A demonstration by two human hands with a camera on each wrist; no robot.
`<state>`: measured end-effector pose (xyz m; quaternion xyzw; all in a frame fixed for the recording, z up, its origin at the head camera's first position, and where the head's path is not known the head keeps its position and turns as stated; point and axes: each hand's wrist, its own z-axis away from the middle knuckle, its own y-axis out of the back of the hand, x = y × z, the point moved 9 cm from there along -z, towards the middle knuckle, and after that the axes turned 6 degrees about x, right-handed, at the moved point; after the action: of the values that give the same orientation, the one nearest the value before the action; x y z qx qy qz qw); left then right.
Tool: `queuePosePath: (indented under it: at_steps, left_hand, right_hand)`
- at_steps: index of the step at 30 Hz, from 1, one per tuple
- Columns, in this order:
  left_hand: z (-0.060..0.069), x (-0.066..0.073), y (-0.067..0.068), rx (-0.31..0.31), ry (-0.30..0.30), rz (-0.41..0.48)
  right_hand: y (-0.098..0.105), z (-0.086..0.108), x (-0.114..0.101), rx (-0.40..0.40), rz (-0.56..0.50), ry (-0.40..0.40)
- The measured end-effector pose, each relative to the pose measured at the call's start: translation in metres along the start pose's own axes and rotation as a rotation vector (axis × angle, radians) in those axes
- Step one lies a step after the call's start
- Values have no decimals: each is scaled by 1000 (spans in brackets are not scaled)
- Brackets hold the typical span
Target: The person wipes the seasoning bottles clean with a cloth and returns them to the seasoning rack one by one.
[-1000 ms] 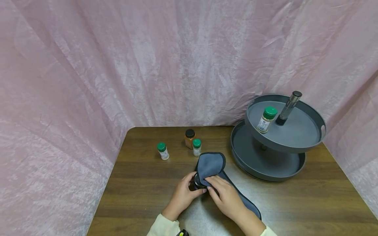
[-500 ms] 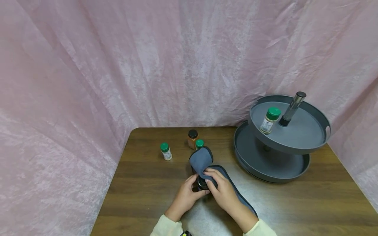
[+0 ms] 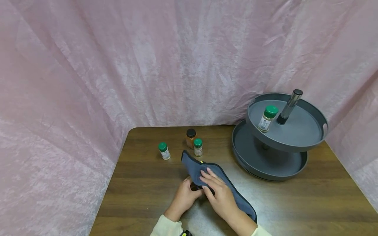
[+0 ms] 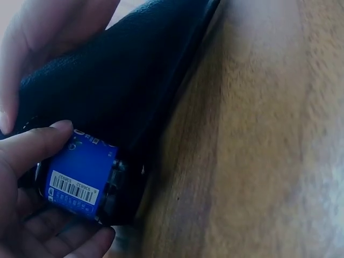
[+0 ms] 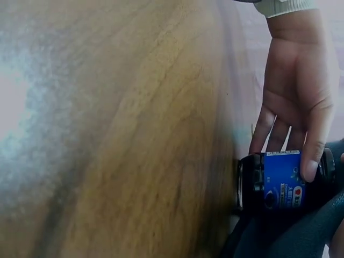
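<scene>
A dark jar with a blue label (image 4: 80, 174) is gripped by my left hand (image 3: 184, 198), thumb on one side and fingers on the other; the right wrist view shows the same jar (image 5: 282, 180) and left hand (image 5: 298, 102). My right hand (image 3: 220, 196) presses a blue-grey cloth with black edging (image 3: 193, 168) over the jar's top, fingers spread on it. From there the cloth trails toward the front right. In the head view most of the jar is hidden under cloth and hands.
Behind the hands stand a black-capped jar (image 3: 191, 139) and a green-capped jar (image 3: 198, 148); another green-capped jar (image 3: 164, 151) is to their left. A two-tier grey tray (image 3: 283, 142) at right carries a green-capped jar (image 3: 267, 119) on top. A pink curtain (image 3: 183, 65) hangs behind.
The cloth's free end has swung left and now lies lower, uncovering the green-capped jar behind it. My right fingers have spread over the cloth. The left hand still grips the jar.
</scene>
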<state>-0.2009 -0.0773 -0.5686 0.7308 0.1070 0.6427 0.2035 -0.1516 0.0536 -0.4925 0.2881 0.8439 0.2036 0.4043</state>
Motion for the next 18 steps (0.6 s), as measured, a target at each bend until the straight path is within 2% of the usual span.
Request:
queuePosePath:
  at_steps: [7, 12, 18]
  left_hand:
    - [1, 4, -4, -48, -40, 121]
    - [0, 4, -5, -53, -19, 125]
    - [-1, 2, -9, -60, 10, 118]
  right_hand:
    - [10, 5, 4, 5, -65, -27]
    - [15, 0, 11, 29, -86, -46]
    - [11, -12, 21, -8, -62, -141]
